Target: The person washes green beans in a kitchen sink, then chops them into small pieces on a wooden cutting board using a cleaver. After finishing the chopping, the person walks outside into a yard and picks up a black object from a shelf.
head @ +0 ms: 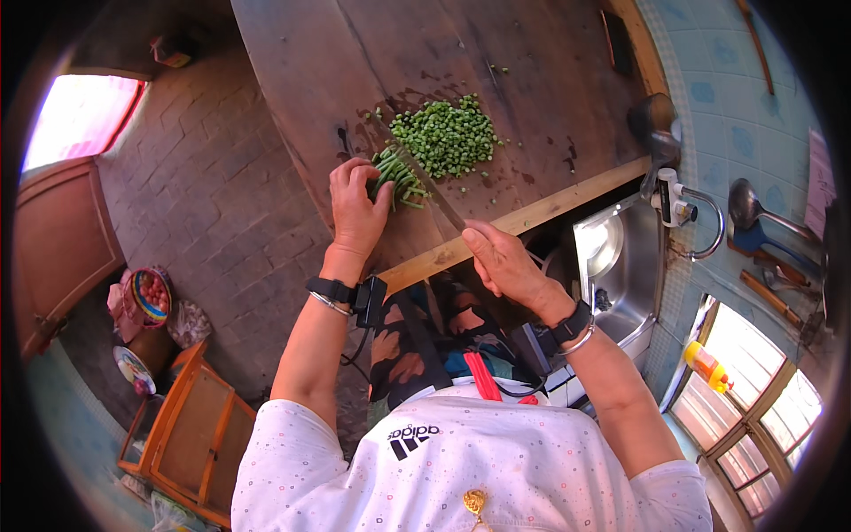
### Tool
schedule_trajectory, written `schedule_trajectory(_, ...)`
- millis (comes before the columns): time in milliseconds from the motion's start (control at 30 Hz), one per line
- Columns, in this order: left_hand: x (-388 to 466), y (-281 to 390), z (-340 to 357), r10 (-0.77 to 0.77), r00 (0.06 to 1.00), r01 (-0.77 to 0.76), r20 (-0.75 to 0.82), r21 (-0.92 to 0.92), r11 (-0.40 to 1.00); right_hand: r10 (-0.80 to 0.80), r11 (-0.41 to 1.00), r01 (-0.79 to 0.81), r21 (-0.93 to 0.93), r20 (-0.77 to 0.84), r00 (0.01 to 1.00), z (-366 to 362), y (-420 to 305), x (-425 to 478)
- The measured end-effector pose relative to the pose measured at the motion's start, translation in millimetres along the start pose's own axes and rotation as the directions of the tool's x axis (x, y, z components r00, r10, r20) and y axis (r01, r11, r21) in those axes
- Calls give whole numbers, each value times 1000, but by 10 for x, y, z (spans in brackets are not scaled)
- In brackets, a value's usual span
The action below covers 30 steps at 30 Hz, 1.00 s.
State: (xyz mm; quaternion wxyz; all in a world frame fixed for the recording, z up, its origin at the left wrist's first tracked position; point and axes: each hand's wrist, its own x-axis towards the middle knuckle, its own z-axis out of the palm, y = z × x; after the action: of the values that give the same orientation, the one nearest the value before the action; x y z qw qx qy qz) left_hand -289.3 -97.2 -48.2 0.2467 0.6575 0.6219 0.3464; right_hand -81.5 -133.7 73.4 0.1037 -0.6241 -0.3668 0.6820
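My left hand (pixel 356 203) rests on a bundle of green beans (pixel 397 171) on the wooden tabletop (pixel 425 53), its fingers curled over the stalks. In my right hand (pixel 502 259) is the handle end of a knife (pixel 429 183); the handle itself is hidden by the fingers. The blade slants up and left, between the bundle and a pile of chopped green beans (pixel 444 136). Cut ends of the beans lie close along the blade's left side. A few loose pieces and wet patches surround the pile.
A steel sink (pixel 628 292) with a faucet (pixel 708 219) sits to the right, below the table's pale front edge (pixel 532 214). A dark flat object (pixel 617 41) lies at the far right. Ladles (pixel 744 203) hang on the tiled wall. An orange cabinet (pixel 193 432) stands at lower left.
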Motion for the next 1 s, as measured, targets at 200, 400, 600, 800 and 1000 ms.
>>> schedule_trajectory(200,90,65,-38,80,992,-74,94,-67,995,-136,962,125,-241,-30,990,-45,74,42)
schedule_trajectory(400,97,5,49,164,975,-158,153,-51,986,-138,934,123,-335,-22,990,-81,-9,-10)
schedule_trajectory(600,103,-51,84,175,973,-170,149,-45,984,-107,919,99,-380,1,994,-124,-59,-37)
schedule_trajectory(800,79,-91,95,185,972,-176,148,-70,982,-134,917,128,-379,10,991,-82,-23,161)
schedule_trajectory(1000,89,-77,81,192,969,-182,158,-72,981,-322,870,290,-399,-16,946,-37,235,578)
